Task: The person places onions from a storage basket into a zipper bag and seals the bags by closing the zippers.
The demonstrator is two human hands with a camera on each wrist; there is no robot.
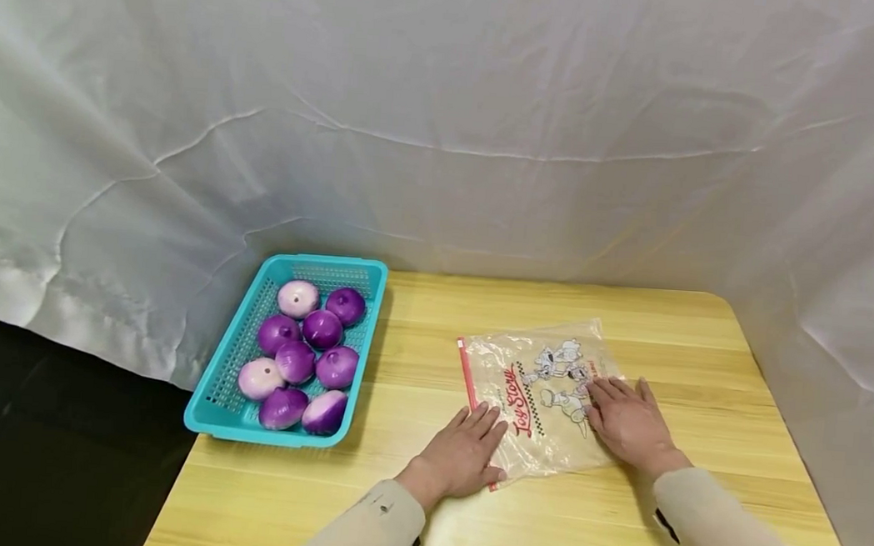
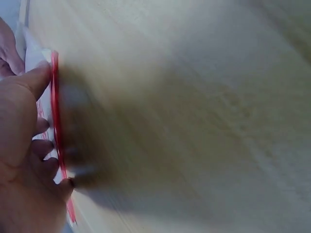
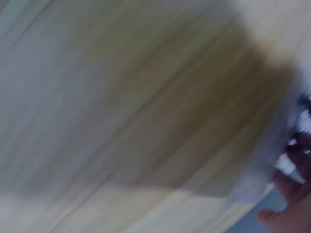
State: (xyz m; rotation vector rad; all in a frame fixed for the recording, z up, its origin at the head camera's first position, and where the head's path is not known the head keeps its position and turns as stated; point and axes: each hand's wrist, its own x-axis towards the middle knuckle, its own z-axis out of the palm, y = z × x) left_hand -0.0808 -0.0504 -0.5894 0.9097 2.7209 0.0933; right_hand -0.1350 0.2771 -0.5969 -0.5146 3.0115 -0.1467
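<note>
A clear zip bag [image 1: 557, 451] with red "Toy Story" lettering and cartoon figures lies flat on the wooden table. Its red zip edge [image 1: 466, 371] faces left, and it also shows as a red strip [image 2: 56, 107] in the left wrist view. My left hand [image 1: 459, 454] rests on the bag's near left corner, across the zip edge, fingers extended. On the bag's right side lies my right hand [image 1: 632, 423], its fingers spread over the printed figures. The right wrist view is blurred, with the fingers [image 3: 291, 187] at its right edge.
At the left of the table stands a turquoise plastic basket [image 1: 369, 336] holding several purple onions [image 1: 295, 362], some of them paler. The wooden tabletop [image 1: 419, 322] extends around the bag. A grey-white cloth [image 1: 442, 190] hangs behind and along the right side.
</note>
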